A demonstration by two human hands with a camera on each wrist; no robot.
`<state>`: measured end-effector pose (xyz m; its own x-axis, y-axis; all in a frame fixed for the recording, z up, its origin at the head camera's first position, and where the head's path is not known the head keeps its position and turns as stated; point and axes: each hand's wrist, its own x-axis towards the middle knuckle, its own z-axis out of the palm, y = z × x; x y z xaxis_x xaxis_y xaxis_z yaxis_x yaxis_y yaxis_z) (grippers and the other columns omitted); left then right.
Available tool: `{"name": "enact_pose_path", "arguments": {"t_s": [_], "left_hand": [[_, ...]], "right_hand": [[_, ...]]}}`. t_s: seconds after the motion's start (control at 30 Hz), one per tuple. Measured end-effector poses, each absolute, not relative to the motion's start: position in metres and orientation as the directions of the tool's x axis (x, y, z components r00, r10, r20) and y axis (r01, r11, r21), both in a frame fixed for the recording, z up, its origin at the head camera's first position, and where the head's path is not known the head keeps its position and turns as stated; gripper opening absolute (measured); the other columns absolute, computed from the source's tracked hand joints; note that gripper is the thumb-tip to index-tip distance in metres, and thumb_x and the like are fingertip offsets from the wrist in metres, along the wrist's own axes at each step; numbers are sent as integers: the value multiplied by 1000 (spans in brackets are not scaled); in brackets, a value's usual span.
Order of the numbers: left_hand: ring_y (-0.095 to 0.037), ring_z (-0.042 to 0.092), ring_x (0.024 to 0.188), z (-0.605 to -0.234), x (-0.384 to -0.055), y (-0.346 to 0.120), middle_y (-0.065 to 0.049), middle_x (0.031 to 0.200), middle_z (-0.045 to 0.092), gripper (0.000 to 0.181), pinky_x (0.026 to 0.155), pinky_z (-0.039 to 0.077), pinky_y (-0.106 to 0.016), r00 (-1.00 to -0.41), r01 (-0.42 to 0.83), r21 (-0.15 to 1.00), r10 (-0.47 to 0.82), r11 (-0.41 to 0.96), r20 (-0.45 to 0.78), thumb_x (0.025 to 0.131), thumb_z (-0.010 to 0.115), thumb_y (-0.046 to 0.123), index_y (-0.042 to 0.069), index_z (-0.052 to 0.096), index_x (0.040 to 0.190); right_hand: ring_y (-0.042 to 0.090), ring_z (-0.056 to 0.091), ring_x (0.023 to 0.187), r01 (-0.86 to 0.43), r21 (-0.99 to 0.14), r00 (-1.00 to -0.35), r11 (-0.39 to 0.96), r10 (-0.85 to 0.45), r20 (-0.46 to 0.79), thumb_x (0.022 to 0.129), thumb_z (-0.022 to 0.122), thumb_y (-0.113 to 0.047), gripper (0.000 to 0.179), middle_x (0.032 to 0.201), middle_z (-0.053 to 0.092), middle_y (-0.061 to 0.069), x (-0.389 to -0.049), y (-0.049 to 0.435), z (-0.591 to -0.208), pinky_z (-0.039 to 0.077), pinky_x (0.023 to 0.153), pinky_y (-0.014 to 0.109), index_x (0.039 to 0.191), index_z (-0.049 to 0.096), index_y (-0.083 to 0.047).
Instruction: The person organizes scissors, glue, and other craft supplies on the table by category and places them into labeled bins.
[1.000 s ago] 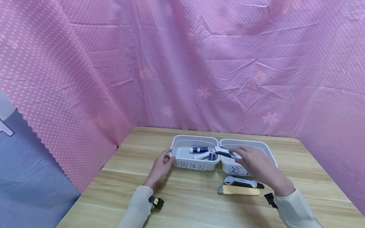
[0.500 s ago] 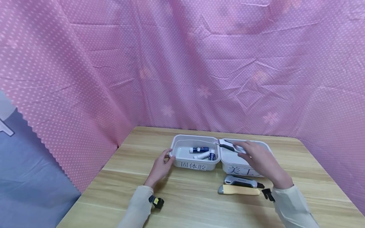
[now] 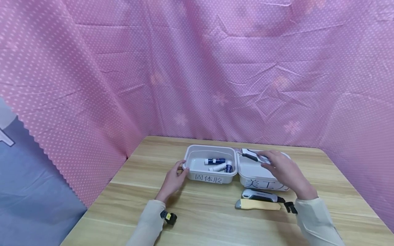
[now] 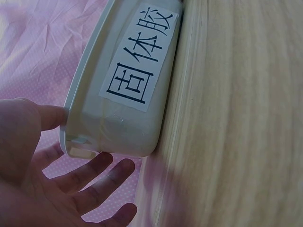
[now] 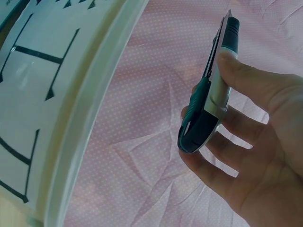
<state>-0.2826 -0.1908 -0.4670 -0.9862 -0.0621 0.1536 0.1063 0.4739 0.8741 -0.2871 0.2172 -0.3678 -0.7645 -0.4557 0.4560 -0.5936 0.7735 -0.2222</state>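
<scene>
My right hand (image 3: 287,174) holds a white and dark utility knife (image 5: 215,94) over the right white plastic box (image 3: 244,177), pinched between thumb and fingers. Its front end points left, near the rim where the two boxes meet. My left hand (image 3: 171,182) touches the near left corner of the left white plastic box (image 4: 128,123), thumb at the rim and the other fingers spread loosely around the end. Inside this left box lie several glue sticks (image 3: 218,167), blue and white. A grey and black utility knife (image 3: 259,195) and a yellow one (image 3: 258,205) lie on the table before the right box.
Both boxes stand side by side toward the back of the wooden table (image 3: 209,218), with printed character labels on their fronts. A pink dotted curtain (image 3: 197,68) hangs behind and around the table. Blue fabric (image 3: 34,191) shows at the left.
My right hand has carried the utility knife from above the left box's right end back and to the right, over the right box. My left hand has stayed at its corner.
</scene>
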Motion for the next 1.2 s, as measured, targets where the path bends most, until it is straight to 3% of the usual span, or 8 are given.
{"name": "enact_pose_path", "arguments": {"t_s": [0.2,0.47,0.93,1.2], "left_hand": [[-32,67,113,-466,-282,-190,-23,135,60,51,95,58,-46,-987,108,875,-58,473,153,106,56,29,13,45,153],[-32,66,113,-467,-282,-190,-21,136,60,51,96,57,-46,-988,98,876,-61,473,144,106,57,30,14,46,153],[-31,66,114,-468,-283,-190,-21,137,60,51,96,57,-46,-989,94,878,-58,469,136,106,56,30,14,45,153],[-32,65,115,-467,-282,-191,-21,138,59,51,97,57,-47,-990,89,879,-59,468,131,106,56,31,14,45,153]], "right_hand": [[39,66,113,-580,-236,-779,780,-446,440,93,73,-8,41,123,72,13,-292,222,-374,54,91,61,133,65,-12],[38,69,108,-581,-277,-789,765,-446,423,91,75,-2,45,121,72,17,-299,227,-382,57,87,58,133,61,-4],[28,68,93,-559,-318,-812,766,-426,400,87,76,2,26,99,71,8,-312,237,-402,59,77,48,110,65,-6],[32,70,96,-525,-336,-840,782,-412,353,89,76,-1,19,100,73,9,-315,240,-406,60,78,51,105,69,-9]]}}
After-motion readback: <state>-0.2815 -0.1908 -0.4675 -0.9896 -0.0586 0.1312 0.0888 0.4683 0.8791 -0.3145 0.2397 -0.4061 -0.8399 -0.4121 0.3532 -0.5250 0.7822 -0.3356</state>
